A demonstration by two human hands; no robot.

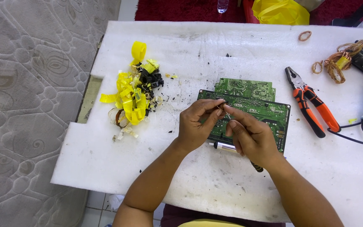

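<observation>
Both hands (225,126) pinching small part (222,107) over green circuit board (269,113)

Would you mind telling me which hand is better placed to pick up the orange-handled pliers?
Probably the right hand. The pliers lie on the white foam sheet to its right, past the green circuit board. The left hand sits farther away and would have to cross over.

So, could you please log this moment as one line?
left hand: pinching small part | right hand: holding thin tool | under hands: green circuit board | right: orange pliers | left: yellow tape scraps
</observation>
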